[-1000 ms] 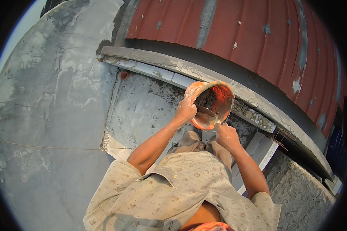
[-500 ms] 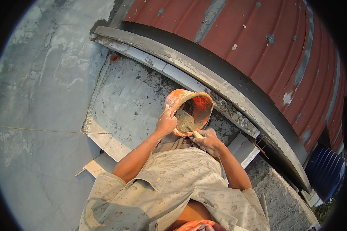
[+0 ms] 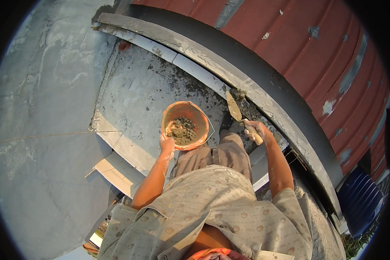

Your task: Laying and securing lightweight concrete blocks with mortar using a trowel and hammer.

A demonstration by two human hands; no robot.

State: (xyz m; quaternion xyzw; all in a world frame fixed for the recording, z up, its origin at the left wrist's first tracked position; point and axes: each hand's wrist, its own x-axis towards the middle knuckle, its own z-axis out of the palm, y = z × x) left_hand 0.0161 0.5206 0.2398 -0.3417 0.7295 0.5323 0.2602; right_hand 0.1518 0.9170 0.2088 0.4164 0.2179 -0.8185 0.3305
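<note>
My left hand [image 3: 167,142] is closed on the near-left rim of an orange bucket [image 3: 166,113]. Grey mortar [image 3: 183,131] lies in the bottom of the bucket, and a thin wire handle hangs at its right side. In my right hand [image 3: 258,131] is a trowel [image 3: 233,107], gripped by its light wooden handle. The trowel's pointed blade is smeared with mortar and tilts up and left. Just beyond the blade, a clump of wet mortar [image 3: 239,95] sits against the inner side of the ledge.
A long concrete ledge [image 3: 195,56] curves across, with a red metal roof [image 3: 290,52] beyond it. To the left stands a grey plastered wall [image 3: 43,173] with a string [image 3: 52,136] across it. A blue tank [image 3: 360,197] is at far right. A pipe end [image 3: 124,46] shows near the far corner.
The trowel has come out of the bucket and moved right, toward the ledge. The bucket has shifted left and now stands more upright, showing the mortar inside.
</note>
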